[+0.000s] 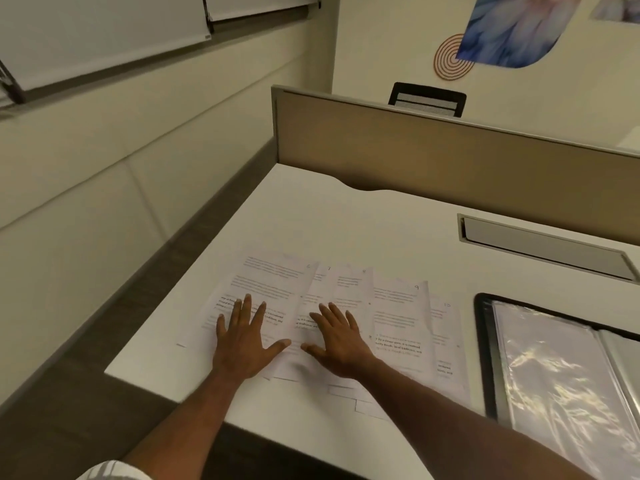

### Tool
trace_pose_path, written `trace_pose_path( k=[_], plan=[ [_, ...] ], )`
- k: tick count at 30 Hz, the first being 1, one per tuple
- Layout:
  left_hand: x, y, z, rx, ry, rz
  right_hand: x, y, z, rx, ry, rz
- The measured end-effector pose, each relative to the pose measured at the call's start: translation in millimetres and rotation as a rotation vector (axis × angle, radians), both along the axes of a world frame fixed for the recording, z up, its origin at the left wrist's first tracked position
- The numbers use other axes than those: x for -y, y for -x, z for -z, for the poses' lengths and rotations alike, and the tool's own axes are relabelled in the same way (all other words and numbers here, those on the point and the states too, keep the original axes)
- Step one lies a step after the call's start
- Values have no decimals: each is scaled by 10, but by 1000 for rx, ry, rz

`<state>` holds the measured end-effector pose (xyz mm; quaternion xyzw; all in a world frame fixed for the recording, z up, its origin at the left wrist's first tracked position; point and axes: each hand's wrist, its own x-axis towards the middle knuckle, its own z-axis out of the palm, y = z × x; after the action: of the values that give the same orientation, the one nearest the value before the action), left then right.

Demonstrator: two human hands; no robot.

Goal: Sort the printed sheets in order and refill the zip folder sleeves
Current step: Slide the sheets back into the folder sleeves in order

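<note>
White sheets point(401, 306); L+R hands point(242, 341) flat atop.

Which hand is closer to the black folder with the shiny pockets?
Right. The right hand lies on the sheets, apart from the folder; the left hand is farther left.

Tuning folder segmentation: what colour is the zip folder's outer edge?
Black; the zip folder's edge frames clear glossy sleeves. Head view, right side.

Left hand point(244, 336), right hand point(337, 341) flat, splayed
</note>
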<state>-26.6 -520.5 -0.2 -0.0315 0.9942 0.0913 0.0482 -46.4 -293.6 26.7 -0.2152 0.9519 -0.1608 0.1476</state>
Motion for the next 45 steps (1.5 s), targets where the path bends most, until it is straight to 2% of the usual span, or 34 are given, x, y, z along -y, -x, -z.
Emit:
trace_pose_path(
  k=[14, 18, 23, 26, 30, 35, 40, 45],
  plan=[
    [54, -36, 222, 131, -17, 25, 423, 120, 161, 89, -6, -17],
    [59, -30, 298, 95, 3, 44, 543, 135, 119, 129, 118, 67],
    [42, -38, 326, 86, -6, 21, 684, 169, 121, 261, 561, 391],
    [43, -25, 306, 80, -19, 26, 738, 259, 118, 283, 691, 535],
    [37, -5, 278, 96, -46, 15, 805, 377, 217, 362, 745, 738],
    [121, -2, 92, 46, -104, 12, 809, 416, 234, 368, 741, 766],
    [267, 60, -79, 14, -158, -40, 564, 390, 88, 336, 862, 789],
    [286, 231, -212, -15, -353, -119, 118, 351, -60, 325, 966, 825]
  ],
)
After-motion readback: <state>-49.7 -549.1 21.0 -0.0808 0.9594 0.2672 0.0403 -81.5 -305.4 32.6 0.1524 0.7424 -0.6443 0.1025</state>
